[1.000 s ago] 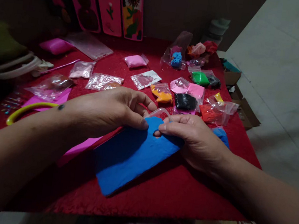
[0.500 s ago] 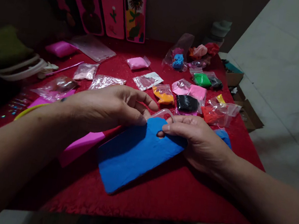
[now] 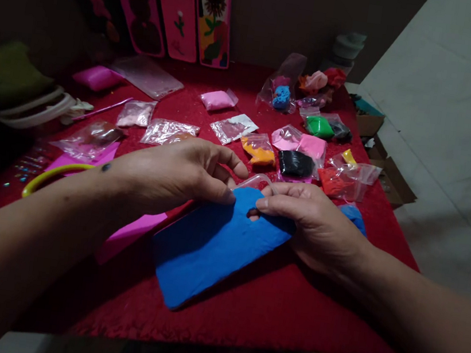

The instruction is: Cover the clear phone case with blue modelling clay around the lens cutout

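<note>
A phone case (image 3: pixel 212 249) coated with flat blue clay is held tilted above the red cloth. One top corner shows bare clear plastic, and a camera hole opens near it. My right hand (image 3: pixel 309 212) grips the case at this end, thumb on the clay beside the hole, fingers behind. My left hand (image 3: pixel 188 170) is at the upper edge, its thumb pressing the clay next to the bare corner. The left index finger arches over the edge; the other left fingertips are partly hidden behind the case.
Bags of coloured clay, among them black (image 3: pixel 295 164), orange (image 3: pixel 258 150) and green (image 3: pixel 319 126), lie across the red table (image 3: pixel 287 311). Decorated phone cases (image 3: pixel 176 12) lean at the back. Under my left forearm are a yellow ring-shaped handle (image 3: pixel 44 177) and a pink sheet (image 3: pixel 132 235).
My left thumb has shifted slightly right along the clay edge. My left forearm has moved a little, showing more of the yellow handle. The right hand keeps its grip.
</note>
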The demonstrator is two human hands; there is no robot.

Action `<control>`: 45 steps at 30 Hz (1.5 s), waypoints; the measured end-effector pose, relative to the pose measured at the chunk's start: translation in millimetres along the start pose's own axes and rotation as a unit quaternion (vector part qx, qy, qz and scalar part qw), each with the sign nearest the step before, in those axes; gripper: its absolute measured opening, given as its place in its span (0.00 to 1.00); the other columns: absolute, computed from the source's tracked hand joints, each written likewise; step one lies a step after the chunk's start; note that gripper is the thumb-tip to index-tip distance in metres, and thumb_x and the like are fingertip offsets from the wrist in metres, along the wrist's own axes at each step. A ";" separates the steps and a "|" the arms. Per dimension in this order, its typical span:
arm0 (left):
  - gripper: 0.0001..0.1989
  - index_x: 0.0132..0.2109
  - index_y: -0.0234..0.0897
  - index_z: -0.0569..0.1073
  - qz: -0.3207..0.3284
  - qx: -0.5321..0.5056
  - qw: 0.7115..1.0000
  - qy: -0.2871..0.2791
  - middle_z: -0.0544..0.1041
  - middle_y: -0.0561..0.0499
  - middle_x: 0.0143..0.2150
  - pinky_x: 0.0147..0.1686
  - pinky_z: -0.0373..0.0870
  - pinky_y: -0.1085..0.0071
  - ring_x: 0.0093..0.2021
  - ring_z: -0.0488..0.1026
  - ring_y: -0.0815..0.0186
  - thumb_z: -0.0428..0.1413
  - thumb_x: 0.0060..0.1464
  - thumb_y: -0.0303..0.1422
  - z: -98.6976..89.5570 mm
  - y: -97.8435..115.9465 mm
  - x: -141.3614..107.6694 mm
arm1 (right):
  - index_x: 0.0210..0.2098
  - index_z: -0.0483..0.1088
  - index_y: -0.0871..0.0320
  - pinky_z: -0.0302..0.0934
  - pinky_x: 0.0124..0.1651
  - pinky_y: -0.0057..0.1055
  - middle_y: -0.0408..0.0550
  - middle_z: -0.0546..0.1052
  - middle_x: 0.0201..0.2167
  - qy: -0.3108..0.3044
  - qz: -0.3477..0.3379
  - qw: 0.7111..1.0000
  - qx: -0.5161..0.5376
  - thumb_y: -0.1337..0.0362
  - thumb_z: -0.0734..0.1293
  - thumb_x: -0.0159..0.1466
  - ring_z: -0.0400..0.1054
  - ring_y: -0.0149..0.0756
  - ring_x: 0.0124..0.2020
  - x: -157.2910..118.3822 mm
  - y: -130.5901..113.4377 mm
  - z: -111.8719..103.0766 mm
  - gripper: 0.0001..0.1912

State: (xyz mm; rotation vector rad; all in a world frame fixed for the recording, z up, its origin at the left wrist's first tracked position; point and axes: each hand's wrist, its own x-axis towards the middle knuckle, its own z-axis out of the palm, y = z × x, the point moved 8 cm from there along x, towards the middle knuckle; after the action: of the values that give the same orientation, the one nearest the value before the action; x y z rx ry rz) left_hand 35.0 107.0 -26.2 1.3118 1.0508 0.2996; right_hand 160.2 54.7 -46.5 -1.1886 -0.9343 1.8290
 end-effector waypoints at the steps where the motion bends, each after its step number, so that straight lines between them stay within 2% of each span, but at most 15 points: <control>1: 0.20 0.39 0.38 0.74 0.000 -0.003 1.000 0.003 0.77 0.54 0.28 0.28 0.71 0.72 0.28 0.75 0.65 0.64 0.34 0.26 -0.3 0.2 0.0 | 0.21 0.73 0.61 0.50 0.30 0.27 0.42 0.72 0.22 0.001 0.000 1.000 -0.002 0.67 0.73 0.52 0.61 0.25 0.24 0.0 0.2 -0.5 0.06; 4: 0.20 0.40 0.38 0.74 0.003 -0.013 1.000 0.000 0.76 0.56 0.26 0.27 0.70 0.74 0.27 0.74 0.67 0.64 0.33 0.26 -0.4 -0.1 0.6 | 0.21 0.74 0.61 0.49 0.30 0.28 0.43 0.73 0.22 0.006 -0.001 1.000 -0.006 0.68 0.72 0.51 0.61 0.26 0.24 -0.2 0.1 -1.0 0.05; 9: 0.20 0.42 0.37 0.75 -0.006 -0.038 0.999 -0.024 0.78 0.53 0.28 0.27 0.71 0.75 0.28 0.76 0.66 0.63 0.36 0.24 -1.7 0.1 -2.2 | 0.20 0.73 0.61 0.49 0.29 0.28 0.43 0.72 0.21 0.013 0.000 1.000 0.002 0.69 0.72 0.51 0.60 0.25 0.23 -1.0 -0.8 -0.1 0.05; 13: 0.18 0.40 0.37 0.76 -0.006 -0.045 0.998 -0.041 0.78 0.54 0.29 0.25 0.69 0.78 0.26 0.74 0.70 0.62 0.38 0.20 -2.6 3.6 -4.3 | 0.19 0.73 0.60 0.48 0.29 0.28 0.42 0.72 0.21 0.013 -0.003 1.000 0.008 0.70 0.71 0.51 0.59 0.25 0.23 -0.1 -1.8 0.6 0.06; 19: 0.13 0.40 0.36 0.76 0.014 -0.043 0.998 -0.053 0.78 0.53 0.32 0.32 0.72 0.76 0.31 0.76 0.69 0.64 0.44 0.24 -0.4 0.4 0.5 | 0.21 0.74 0.61 0.48 0.30 0.29 0.43 0.73 0.22 0.007 0.004 1.000 0.003 0.67 0.73 0.51 0.60 0.26 0.24 -1.0 -1.2 1.5 0.05; 28: 0.14 0.38 0.37 0.76 0.021 -0.022 0.999 -0.010 0.77 0.54 0.28 0.28 0.69 0.76 0.28 0.73 0.69 0.65 0.40 0.24 -1.9 3.7 -1.3 | 0.22 0.73 0.61 0.48 0.31 0.29 0.42 0.71 0.22 -0.002 0.004 1.000 0.000 0.66 0.73 0.53 0.59 0.26 0.24 -0.3 2.1 -0.5 0.07; 35: 0.14 0.39 0.36 0.78 0.008 -0.033 0.999 -0.022 0.78 0.53 0.28 0.24 0.67 0.78 0.25 0.72 0.71 0.64 0.41 0.22 -5.6 8.7 -3.7 | 0.20 0.73 0.61 0.48 0.30 0.29 0.42 0.72 0.22 0.004 0.001 1.000 0.014 0.68 0.73 0.52 0.59 0.26 0.24 -1.5 0.4 0.0 0.06; 40: 0.15 0.38 0.36 0.77 0.007 -0.051 0.997 -0.062 0.79 0.52 0.28 0.29 0.72 0.74 0.28 0.75 0.67 0.66 0.40 0.22 -6.6 3.8 -0.6 | 0.20 0.73 0.61 0.48 0.31 0.29 0.43 0.73 0.22 0.012 0.002 1.000 0.013 0.68 0.73 0.50 0.59 0.27 0.24 0.1 -0.5 0.2 0.05; 45: 0.14 0.38 0.36 0.78 0.017 -0.058 0.996 -0.067 0.78 0.53 0.28 0.29 0.71 0.76 0.28 0.75 0.69 0.67 0.41 0.24 -5.9 0.0 2.8 | 0.19 0.72 0.61 0.47 0.30 0.30 0.43 0.71 0.21 0.020 0.004 1.000 0.011 0.68 0.73 0.49 0.58 0.27 0.24 -1.0 -0.3 -0.2 0.06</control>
State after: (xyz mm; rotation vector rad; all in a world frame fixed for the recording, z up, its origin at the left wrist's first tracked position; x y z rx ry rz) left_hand 32.0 112.8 -26.8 1.2282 0.8854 0.2901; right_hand 160.8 54.1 -45.9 -1.2115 -0.8853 1.8111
